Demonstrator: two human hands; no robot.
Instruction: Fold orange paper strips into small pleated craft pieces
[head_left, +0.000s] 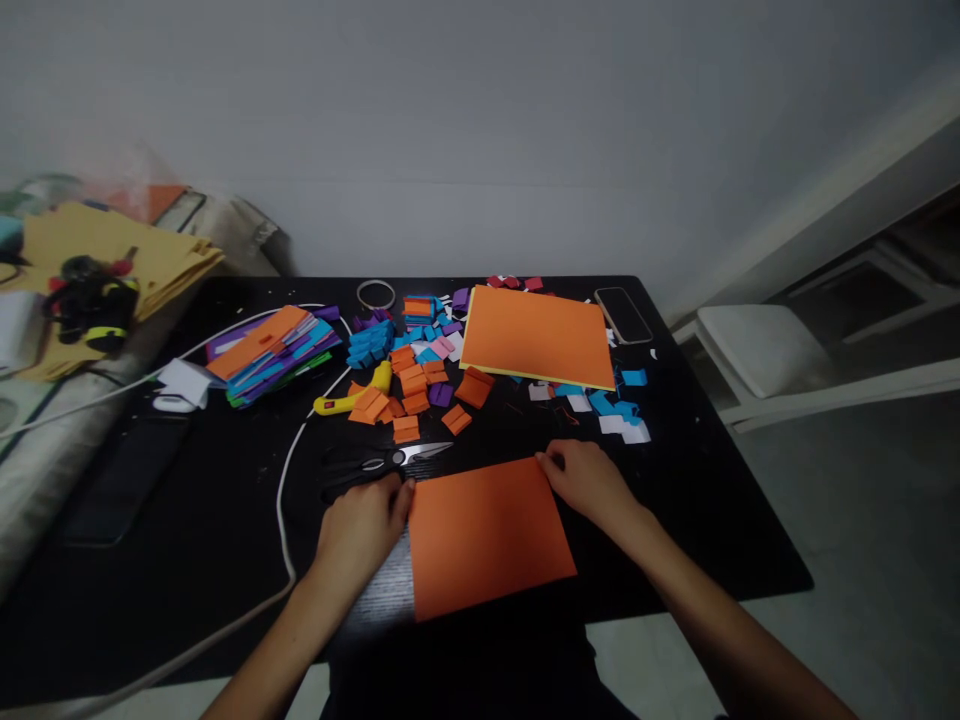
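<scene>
At near edge of black table (720,540), orange paper sheet (491,540) spread between hands. Left hand (364,525): thumb and curled fingers apparently pinching far-left corner. Right hand (589,480): fingertips pinching far-right corner. Step in hand seems positioning sheet; next move likely calls for even, light grip, corners kept uncreased. Just beyond: scissors (397,458), folded orange pieces (414,381), yellow cutter (382,378), larger orange sheet (540,335).

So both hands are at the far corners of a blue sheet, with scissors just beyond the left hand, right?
Not quite: the head view shows an orange sheet, not blue. The left hand, right hand and scissors are as you say.
</scene>
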